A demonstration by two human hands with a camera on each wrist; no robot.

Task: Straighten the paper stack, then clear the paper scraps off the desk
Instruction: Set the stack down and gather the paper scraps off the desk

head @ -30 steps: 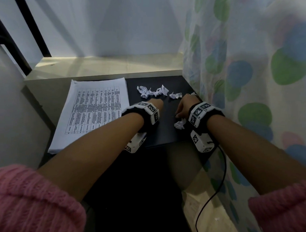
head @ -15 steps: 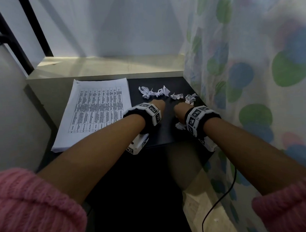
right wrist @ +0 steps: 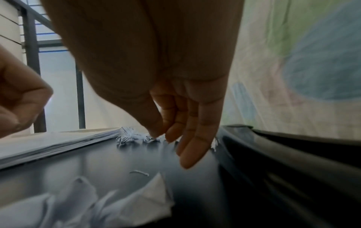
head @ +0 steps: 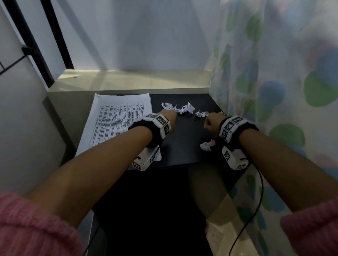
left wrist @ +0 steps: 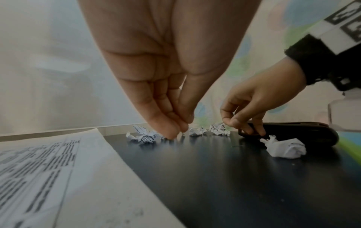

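Note:
The printed paper stack (head: 115,120) lies on the left of the black desk (head: 184,146). Several crumpled paper scraps (head: 186,108) sit in a row at the back, and one more scrap (head: 207,145) lies nearer, by my right wrist. My left hand (head: 169,116) has fingers and thumb bunched together, its fingertips (left wrist: 173,134) pinching at the edge of the striped scrap (left wrist: 142,136). My right hand (head: 211,124) hangs over the back right corner, and its fingers (right wrist: 191,154) point down and hold nothing. A small scrap (left wrist: 218,128) lies just left of the right hand.
A black glossy object (left wrist: 293,131) lies along the desk's right edge behind my right hand. The spotted curtain (head: 278,84) hangs close on the right. A pale ledge (head: 133,81) and the wall stand behind the desk. A grey panel (head: 19,124) closes the left side.
Both hands have moved forward towards the row of scraps. The right hand now covers the far right scrap that showed half a second ago.

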